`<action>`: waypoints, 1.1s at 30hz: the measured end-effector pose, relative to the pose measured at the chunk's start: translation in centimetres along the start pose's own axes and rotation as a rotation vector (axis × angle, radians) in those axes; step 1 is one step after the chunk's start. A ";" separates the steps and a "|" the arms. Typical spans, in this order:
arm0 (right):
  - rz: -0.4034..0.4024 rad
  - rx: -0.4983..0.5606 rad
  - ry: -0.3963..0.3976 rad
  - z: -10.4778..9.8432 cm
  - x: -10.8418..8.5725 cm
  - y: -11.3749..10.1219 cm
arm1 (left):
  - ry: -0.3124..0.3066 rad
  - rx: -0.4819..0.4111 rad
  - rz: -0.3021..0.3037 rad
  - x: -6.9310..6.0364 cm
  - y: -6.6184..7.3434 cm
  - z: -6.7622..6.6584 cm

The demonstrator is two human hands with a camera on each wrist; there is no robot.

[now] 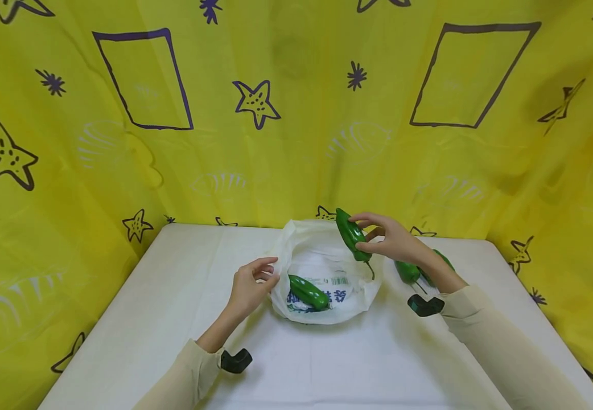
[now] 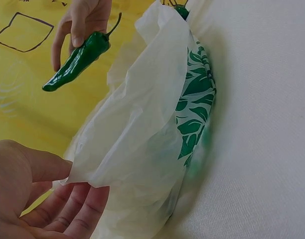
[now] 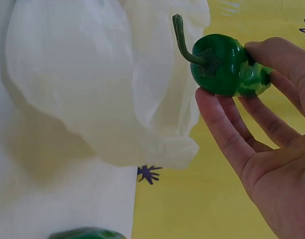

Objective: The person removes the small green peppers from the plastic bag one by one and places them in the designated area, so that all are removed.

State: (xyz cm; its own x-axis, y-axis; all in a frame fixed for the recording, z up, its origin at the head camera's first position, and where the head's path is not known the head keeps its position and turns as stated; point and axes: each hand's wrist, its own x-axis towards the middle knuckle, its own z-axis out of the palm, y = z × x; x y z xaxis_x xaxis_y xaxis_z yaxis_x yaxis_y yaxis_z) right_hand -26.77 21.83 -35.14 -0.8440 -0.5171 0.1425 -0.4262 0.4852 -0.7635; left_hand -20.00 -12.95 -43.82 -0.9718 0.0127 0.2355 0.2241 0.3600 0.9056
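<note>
A white plastic bag point(image 1: 322, 262) with blue and green print lies on the table, its mouth wide and facing up. One green pepper point(image 1: 309, 292) rests inside it on the left. My left hand point(image 1: 253, 285) pinches the bag's left rim between thumb and fingers, as the left wrist view point(image 2: 58, 194) shows. Over the right part of the bag's mouth, my right hand point(image 1: 391, 238) holds another green pepper point(image 1: 351, 234) by its side, stem pointing down. The right wrist view shows thumb and fingertips around this pepper point(image 3: 222, 64), the stem end towards the camera.
Two more green peppers point(image 1: 407, 272) lie on the white table point(image 1: 214, 250) right of the bag, partly hidden behind the right forearm. A yellow curtain point(image 1: 296, 159) with drawn stars and fish hangs around the table's back and sides.
</note>
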 end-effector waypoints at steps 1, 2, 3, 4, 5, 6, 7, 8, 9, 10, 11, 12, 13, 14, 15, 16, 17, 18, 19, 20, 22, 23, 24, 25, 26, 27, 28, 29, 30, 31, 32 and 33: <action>0.001 -0.005 0.000 -0.2 -0.3 0.0 | 0.002 -0.002 0.008 0.0 0.0 0.0; 0.001 -0.008 0.001 -0.4 -0.6 0.0 | 0.003 -0.006 0.013 0.0 0.0 0.0; 0.007 -0.018 0.006 -0.5 -0.9 0.0 | 0.002 -0.005 0.012 0.1 0.0 0.0; 0.010 -0.026 0.010 -0.7 -1.2 0.0 | 0.001 -0.005 0.010 0.1 0.0 0.0; 0.012 -0.034 0.015 -0.8 -1.5 0.1 | 0.001 -0.004 0.007 0.1 0.1 0.0; 0.013 -0.039 0.020 -1.0 -1.8 0.1 | 0.000 -0.003 0.006 0.1 0.1 0.0; 0.015 -0.044 0.024 -1.1 -2.1 0.1 | -0.001 -0.002 0.005 0.1 0.1 0.0; 0.018 -0.050 0.027 -1.2 -2.4 0.2 | -0.002 -0.001 0.003 0.1 0.2 0.0; 0.023 -0.053 0.030 -1.3 -2.7 0.3 | -0.003 0.000 0.002 0.1 0.2 0.0; 0.022 -0.052 0.031 -1.4 -3.0 0.4 | -0.004 0.002 0.005 0.1 0.2 0.0; 0.019 -0.052 0.031 -1.5 -3.3 0.5 | -0.005 0.003 0.002 0.1 0.2 0.0; 0.015 -0.052 0.030 -1.6 -3.6 0.6 | -0.006 0.003 0.000 0.1 0.2 0.0; 0.013 -0.054 0.030 -1.6 -3.9 0.7 | -0.007 0.002 -0.004 0.0 0.2 0.0; 0.012 -0.056 0.031 -1.7 -4.2 0.7 | -0.009 0.001 -0.007 0.0 0.2 0.0; 0.011 -0.053 0.033 -1.8 -4.5 0.8 | -0.010 0.001 -0.008 0.0 0.2 0.0; 0.011 -0.052 0.035 -1.8 -4.8 0.9 | -0.010 0.001 -0.009 0.0 0.2 0.0; 0.010 -0.051 0.038 -1.8 -5.2 1.0 | -0.010 -0.001 -0.012 0.0 0.2 0.0; 0.012 -0.051 0.041 -1.9 -5.5 1.0 | -0.011 -0.001 -0.011 0.0 0.2 0.0; 0.013 -0.053 0.046 -1.9 -5.8 1.1 | -0.011 -0.001 -0.011 0.0 0.2 0.0; 0.011 -0.055 0.051 -2.0 -6.1 1.2 | -0.012 0.000 -0.011 0.0 0.2 0.0; 0.001 -0.068 0.062 -2.0 -6.6 1.3 | -0.012 0.001 -0.012 0.0 0.2 0.0; -0.003 -0.077 0.068 -2.1 -6.8 1.4 | -0.013 0.003 -0.014 -0.1 0.2 0.0; -0.010 -0.082 0.073 -2.1 -7.0 1.5 | -0.013 0.003 -0.015 -0.1 0.3 0.0; -0.015 -0.082 0.077 -2.1 -7.2 1.6 | -0.012 0.004 -0.016 -0.1 0.3 0.0; -0.018 -0.079 0.082 -2.1 -7.4 1.7 | -0.012 0.005 -0.018 -0.1 0.3 0.0; -0.013 -0.074 0.084 -2.1 -7.7 1.8 | -0.011 0.006 -0.019 -0.1 0.3 0.0; -0.006 -0.064 0.085 -2.2 -7.9 1.9 | -0.010 0.006 -0.020 0.0 0.3 0.0; 0.000 -0.057 0.084 -2.2 -8.1 2.0 | -0.011 0.006 -0.022 0.0 0.3 0.0; 0.008 -0.048 0.082 -2.2 -8.4 2.1 | -0.012 0.006 -0.025 0.0 0.4 0.0; 0.020 -0.045 0.081 -2.2 -8.7 2.2 | -0.011 0.006 -0.029 0.0 0.4 0.0; 0.032 -0.043 0.081 -2.2 -8.9 2.3 | -0.012 0.007 -0.030 -0.1 0.4 0.0; 0.044 -0.045 0.078 -2.2 -9.2 2.4 | -0.012 0.007 -0.030 -0.1 0.3 0.0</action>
State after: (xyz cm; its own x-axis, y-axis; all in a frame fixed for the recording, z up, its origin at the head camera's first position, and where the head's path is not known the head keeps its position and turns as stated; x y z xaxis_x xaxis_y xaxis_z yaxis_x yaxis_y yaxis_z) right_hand -20.78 29.28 -36.89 -0.8843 -0.4387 0.1599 -0.4010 0.5382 -0.7413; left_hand -19.87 -12.79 -43.55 -0.9789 0.0131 0.2040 0.1945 0.3670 0.9097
